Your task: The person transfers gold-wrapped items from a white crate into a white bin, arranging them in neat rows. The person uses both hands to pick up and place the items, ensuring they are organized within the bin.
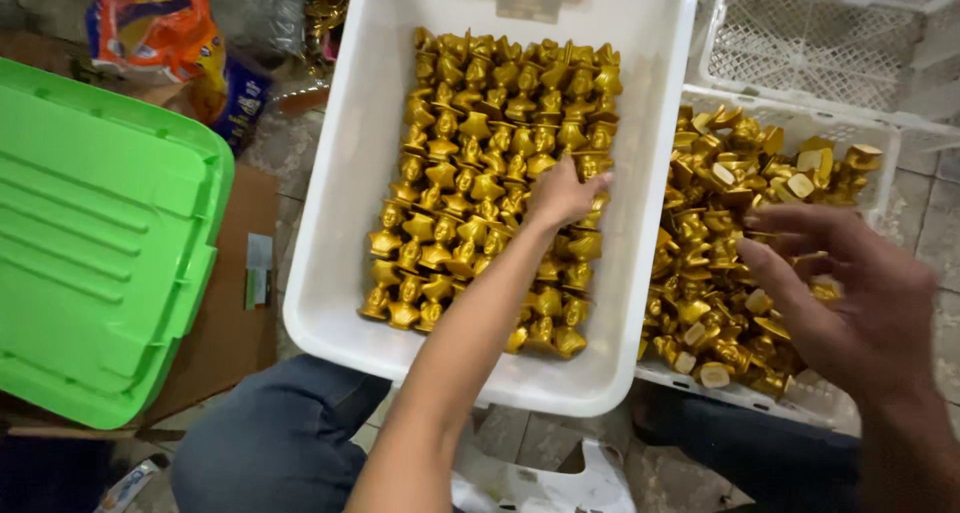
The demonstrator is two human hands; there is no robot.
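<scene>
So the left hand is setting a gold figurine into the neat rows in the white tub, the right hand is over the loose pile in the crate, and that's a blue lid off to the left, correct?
Nearly. The lid at the left is green, not blue, as the head view shows. The rest holds: the left hand is at the rows of gold figurines in the white tub, and the right hand is over the loose pile in the crate.

Beyond green lid (100, 233) — crumpled orange-and-blue bag (155, 28), top left. Just right of lid, on cardboard — small green-and-white label strip (259, 270).
</scene>
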